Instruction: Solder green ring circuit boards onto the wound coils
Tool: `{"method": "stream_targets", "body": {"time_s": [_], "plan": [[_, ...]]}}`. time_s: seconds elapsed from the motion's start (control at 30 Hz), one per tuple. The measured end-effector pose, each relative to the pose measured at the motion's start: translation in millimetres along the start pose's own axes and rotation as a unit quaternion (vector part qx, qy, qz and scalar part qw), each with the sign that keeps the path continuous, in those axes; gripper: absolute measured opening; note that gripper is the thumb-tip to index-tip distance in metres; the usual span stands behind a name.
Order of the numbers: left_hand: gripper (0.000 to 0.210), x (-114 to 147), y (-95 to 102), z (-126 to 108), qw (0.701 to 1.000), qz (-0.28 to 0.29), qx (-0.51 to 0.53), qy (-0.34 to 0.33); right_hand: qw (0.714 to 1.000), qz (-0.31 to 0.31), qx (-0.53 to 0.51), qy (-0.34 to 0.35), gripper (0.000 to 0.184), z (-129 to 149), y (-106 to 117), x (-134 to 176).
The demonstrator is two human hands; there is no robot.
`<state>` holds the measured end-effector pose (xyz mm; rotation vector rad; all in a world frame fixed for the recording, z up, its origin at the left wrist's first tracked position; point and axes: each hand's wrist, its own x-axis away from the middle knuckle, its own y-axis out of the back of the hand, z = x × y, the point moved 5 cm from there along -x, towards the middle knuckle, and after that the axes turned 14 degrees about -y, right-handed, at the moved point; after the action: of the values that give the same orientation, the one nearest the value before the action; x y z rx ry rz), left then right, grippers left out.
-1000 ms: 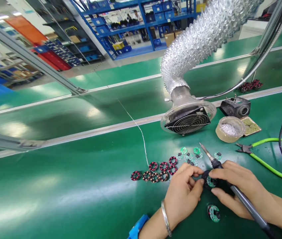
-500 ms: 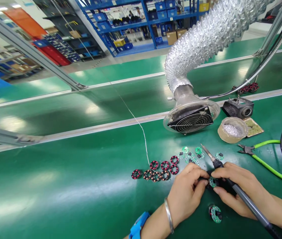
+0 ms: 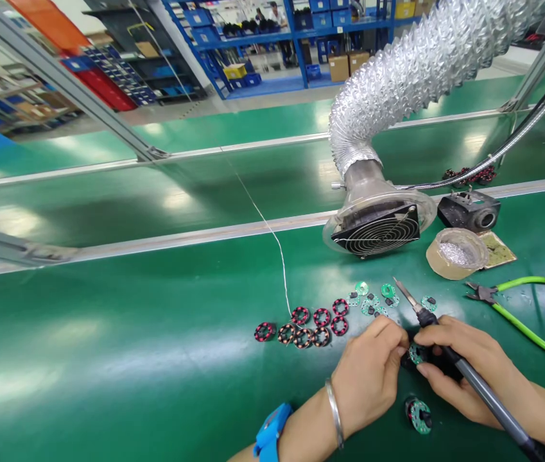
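Observation:
Between my two hands is a small round green circuit board (image 3: 415,353), partly hidden by fingers, with something dark around it. My left hand (image 3: 371,362) pinches at its left edge, fingertips pressed together. My right hand (image 3: 472,366) has its thumb and fingers about the board's right side and also holds a soldering iron (image 3: 477,382), whose tip points up and left, away from the board. Just below lies another coil with a green board (image 3: 418,415) on it. Loose green boards (image 3: 371,303) lie beyond my hands, and several red and black ring coils (image 3: 321,317) sit to the left.
A fume extractor fan (image 3: 380,231) hangs from a silver duct (image 3: 411,83) over the bench. At the right are a round tub of metallic bits (image 3: 455,253), a dark iron stand (image 3: 469,210) and green-handled cutters (image 3: 488,293). Thin solder wire (image 3: 282,263) trails to the coils.
My left fingers have closed in a tighter pinch at the board's edge and the hand has turned slightly. The right hand keeps its hold on board and iron. The view has shifted a little.

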<state>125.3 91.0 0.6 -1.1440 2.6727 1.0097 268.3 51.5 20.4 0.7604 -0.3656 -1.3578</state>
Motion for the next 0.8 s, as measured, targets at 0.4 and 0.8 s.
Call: {"method": "stream_targets", "body": {"time_s": [0.4,0.8], "plan": [[0.017,3.5,6.9,3.3,0.998,-0.025,0.026,0.047,0.999,-0.037,0.027,0.023,0.031,6.1,0.9,-0.8],[0.01,2.7,3.7,-4.8,0.994,-0.095,0.058,0.021,0.999,-0.033,-0.024,-0.02,0.032,2.8,12.7,-3.1]]}}
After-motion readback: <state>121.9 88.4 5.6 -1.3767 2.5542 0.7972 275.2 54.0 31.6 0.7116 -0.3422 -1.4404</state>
